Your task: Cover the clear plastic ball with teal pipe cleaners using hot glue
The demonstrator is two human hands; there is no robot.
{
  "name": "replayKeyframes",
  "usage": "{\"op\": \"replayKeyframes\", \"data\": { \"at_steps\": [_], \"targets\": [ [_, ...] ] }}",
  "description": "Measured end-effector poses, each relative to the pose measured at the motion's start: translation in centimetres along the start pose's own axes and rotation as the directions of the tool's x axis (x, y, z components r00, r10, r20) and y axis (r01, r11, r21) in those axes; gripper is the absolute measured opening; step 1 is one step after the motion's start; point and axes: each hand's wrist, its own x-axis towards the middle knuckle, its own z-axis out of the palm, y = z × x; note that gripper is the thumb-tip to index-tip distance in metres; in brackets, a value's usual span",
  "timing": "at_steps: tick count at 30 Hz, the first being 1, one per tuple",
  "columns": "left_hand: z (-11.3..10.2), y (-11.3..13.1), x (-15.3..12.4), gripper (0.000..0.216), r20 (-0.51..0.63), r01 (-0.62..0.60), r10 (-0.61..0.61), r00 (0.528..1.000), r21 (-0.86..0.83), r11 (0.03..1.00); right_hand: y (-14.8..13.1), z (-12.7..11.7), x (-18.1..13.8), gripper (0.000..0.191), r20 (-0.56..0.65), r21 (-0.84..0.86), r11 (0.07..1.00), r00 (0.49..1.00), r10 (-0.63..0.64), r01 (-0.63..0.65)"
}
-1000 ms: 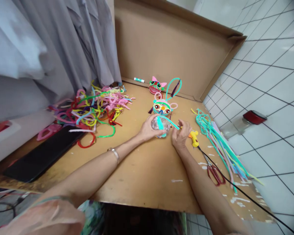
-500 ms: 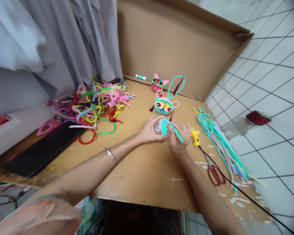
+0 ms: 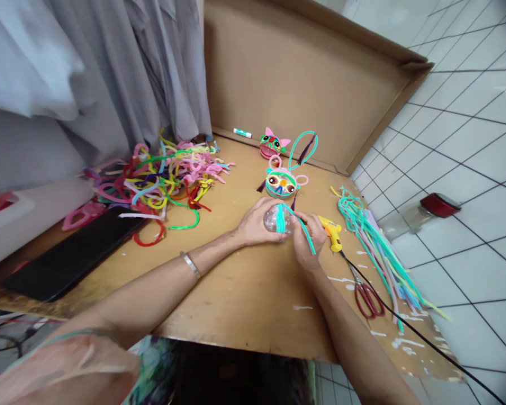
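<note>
My left hand [image 3: 255, 224] is wrapped round a small clear plastic ball [image 3: 274, 220] on the brown board. My right hand [image 3: 306, 239] pinches a teal pipe cleaner [image 3: 297, 224] that loops over the ball, its free end lying across my fingers. Just behind the ball sits a pipe-cleaner face [image 3: 281, 183] with big eyes and a teal ear loop. A second, pink-eared face [image 3: 272, 143] rests farther back.
A yellow glue gun [image 3: 331, 232] with a black cord lies right of my hands, red scissors [image 3: 366, 296] nearer me. A bundle of teal pipe cleaners [image 3: 375, 244] spreads at the right, a mixed coloured pile [image 3: 164, 180] at the left. A black tablet [image 3: 73, 256] lies front left. Cardboard walls stand behind.
My right hand took hold of the teal pipe cleaner and drew it over the ball toward me. The left hand stayed on the ball.
</note>
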Motion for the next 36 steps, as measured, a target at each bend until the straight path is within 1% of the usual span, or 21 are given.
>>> {"op": "replayKeyframes", "data": {
  "at_steps": [4, 9, 11, 16, 18, 22, 25, 29, 33, 36],
  "targets": [
    [0.0, 0.3, -0.1, 0.080, 0.009, 0.036, -0.036, 0.999, 0.006, 0.999, -0.4, 0.1, 0.0, 0.018, -0.030, 0.015, 0.995, 0.995, 0.094, -0.094],
    [0.0, 0.9, -0.2, 0.077, 0.019, 0.017, -0.018, 1.000, 0.019, 1.000, -0.4, 0.1, -0.1, 0.018, -0.014, 0.007, 0.988, 0.988, 0.156, -0.156],
    [0.0, 1.0, -0.3, 0.077, 0.019, 0.004, -0.005, 1.000, 0.029, 1.000, -0.6, 0.0, -0.1, 0.018, -0.014, 0.011, 0.991, 0.991, 0.130, -0.130],
    [0.0, 0.9, -0.6, 0.076, 0.009, -0.064, 0.064, 0.998, 0.045, 0.997, -1.3, -0.4, -0.1, 0.016, -0.017, -0.013, 1.000, 1.000, 0.007, -0.008],
    [-0.1, 0.9, -0.8, 0.076, 0.009, -0.081, 0.081, 0.997, 0.055, 0.995, -1.5, -0.5, -0.1, 0.015, -0.028, -0.017, 1.000, 1.000, -0.010, 0.010],
    [-0.3, 1.3, -1.2, 0.075, 0.019, -0.081, 0.080, 0.997, 0.079, 0.994, -1.8, -0.7, -0.1, 0.013, -0.040, 0.027, 0.999, 0.999, 0.037, -0.036],
    [-0.6, 1.6, -1.4, 0.075, 0.019, -0.087, 0.085, 0.996, 0.075, 0.993, -2.0, -0.8, -0.2, 0.012, -0.011, 0.075, 0.995, 0.997, 0.071, -0.070],
    [-0.7, 1.4, -1.5, 0.076, 0.022, -0.071, 0.070, 0.997, 0.060, 0.996, -2.0, -0.7, -0.3, 0.010, 0.052, 0.166, 0.984, 0.997, 0.053, -0.061],
    [-0.7, 0.9, -1.5, 0.078, 0.029, -0.092, 0.091, 0.995, 0.045, 0.995, -1.8, -0.6, -0.5, 0.007, 0.062, 0.231, 0.973, 0.998, 0.012, -0.025],
    [-0.8, 0.8, -1.4, 0.077, 0.031, -0.104, 0.103, 0.994, 0.036, 0.994, -1.7, -0.6, -0.8, 0.012, 0.060, 0.234, 0.969, 0.996, 0.061, -0.074]
  ]
}}
